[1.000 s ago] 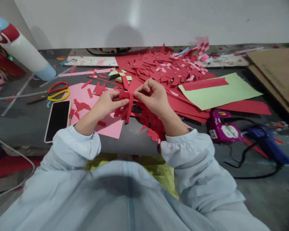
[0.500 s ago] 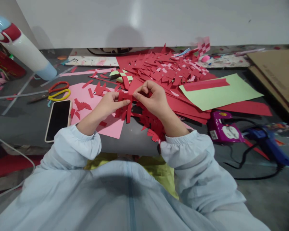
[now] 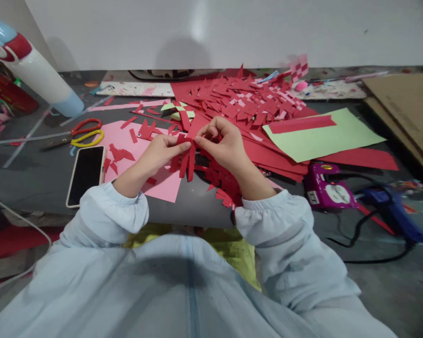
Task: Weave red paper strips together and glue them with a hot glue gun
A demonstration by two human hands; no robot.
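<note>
Between my hands are red paper strips [image 3: 190, 164] that cross and hang downward. My left hand [image 3: 163, 152] pinches them from the left, thumb on top. From the right, my right hand [image 3: 222, 142] closes thumb and forefinger at the strips' upper edge, its other fingers curled. Under my left wrist lies a pink sheet [image 3: 162, 190] scattered with red scraps. A red cut piece with a small eye [image 3: 146, 130] rests just beyond my left hand. Below my right wrist sits a heap of red cut paper [image 3: 225, 180], partly hidden by the arm.
Scissors [image 3: 86, 133] and a phone [image 3: 86, 176] lie left, near a leaning white bottle [image 3: 44, 75]. Behind is a large pile of red and pink woven paper [image 3: 239, 98]. To the right are a light green sheet [image 3: 320, 141], a purple device [image 3: 331, 188] and a blue glue gun [image 3: 390, 206].
The red strips between my fingers have shifted slightly, and their hanging ends now spread further apart. Both hands stay in nearly the same place.
</note>
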